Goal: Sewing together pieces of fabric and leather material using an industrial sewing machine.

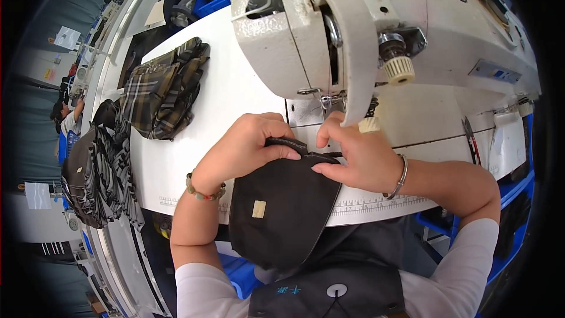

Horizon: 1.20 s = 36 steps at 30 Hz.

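A black fabric piece with a small cream label hangs over the front edge of the white sewing table. My left hand is closed on its upper edge, thumb pressing the fold. Beside it, my right hand pinches the same edge between thumb and fingers. A stitched line shows along the folded rim between the hands. Just beyond them stands the white sewing machine, its needle area close behind my right fingers. The fabric lies in front of the presser foot, apart from it.
Plaid fabric pieces are stacked at the table's left. Further left hangs a bundle of dark and grey pieces. Tweezers or small snips lie at the right. A printed ruler follows the front edge. Another person sits far left.
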Each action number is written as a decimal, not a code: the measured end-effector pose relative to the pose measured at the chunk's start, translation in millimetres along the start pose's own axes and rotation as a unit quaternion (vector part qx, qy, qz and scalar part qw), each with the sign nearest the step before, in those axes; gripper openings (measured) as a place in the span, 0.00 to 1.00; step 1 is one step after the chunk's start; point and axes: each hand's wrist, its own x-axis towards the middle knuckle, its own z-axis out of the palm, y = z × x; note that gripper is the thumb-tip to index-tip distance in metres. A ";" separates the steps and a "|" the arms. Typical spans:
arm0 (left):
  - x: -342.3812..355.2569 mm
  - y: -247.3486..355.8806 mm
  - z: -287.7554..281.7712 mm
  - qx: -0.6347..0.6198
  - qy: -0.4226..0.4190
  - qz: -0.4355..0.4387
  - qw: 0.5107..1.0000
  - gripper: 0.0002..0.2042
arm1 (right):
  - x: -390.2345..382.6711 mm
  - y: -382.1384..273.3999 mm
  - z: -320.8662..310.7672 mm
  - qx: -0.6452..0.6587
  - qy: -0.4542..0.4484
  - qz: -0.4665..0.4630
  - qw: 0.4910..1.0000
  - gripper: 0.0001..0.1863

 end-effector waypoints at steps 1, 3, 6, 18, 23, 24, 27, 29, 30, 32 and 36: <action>0.3 -2.8 0.1 0.007 0.000 0.005 1.000 0.11 | 0.0 -1.2 -0.2 0.001 -0.005 0.007 1.000 0.16; 0.6 -3.2 -1.1 0.015 -0.001 0.011 1.000 0.11 | -2.3 1.3 -0.2 -0.003 -0.018 0.004 1.000 0.17; 0.2 -0.9 -3.9 0.013 -0.011 -0.007 1.000 0.11 | -2.8 3.9 1.0 -0.011 -0.014 -0.011 1.000 0.17; -1.9 2.3 -8.3 -0.040 -0.029 -0.008 0.999 0.09 | -0.1 -0.3 -3.9 0.070 -0.036 0.049 0.996 0.14; -1.5 1.9 -9.7 -0.059 -0.039 0.032 0.997 0.08 | 0.3 6.9 2.2 0.130 -0.034 0.021 0.991 0.12; -1.9 1.6 -10.2 -0.059 -0.039 0.031 0.997 0.08 | -0.3 8.9 3.0 0.149 -0.039 0.031 0.988 0.12; -3.4 1.1 -11.9 -0.065 -0.040 0.032 0.997 0.08 | -0.4 7.1 2.3 0.209 -0.043 0.067 0.975 0.12; -3.6 1.7 -13.2 -0.067 -0.049 0.035 0.996 0.09 | -0.1 5.9 2.1 0.250 -0.041 0.091 0.963 0.12; -3.6 2.0 -13.3 -0.067 -0.048 0.035 0.996 0.09 | 0.3 6.0 2.2 0.273 -0.038 0.103 0.956 0.12; -4.0 2.4 -13.2 -0.068 -0.048 0.036 0.996 0.09 | 1.3 4.8 0.6 0.296 -0.035 0.115 0.947 0.12; -5.1 2.3 -12.3 -0.058 -0.051 0.032 0.996 0.09 | 6.1 0.4 -3.7 0.292 -0.054 0.142 0.944 0.09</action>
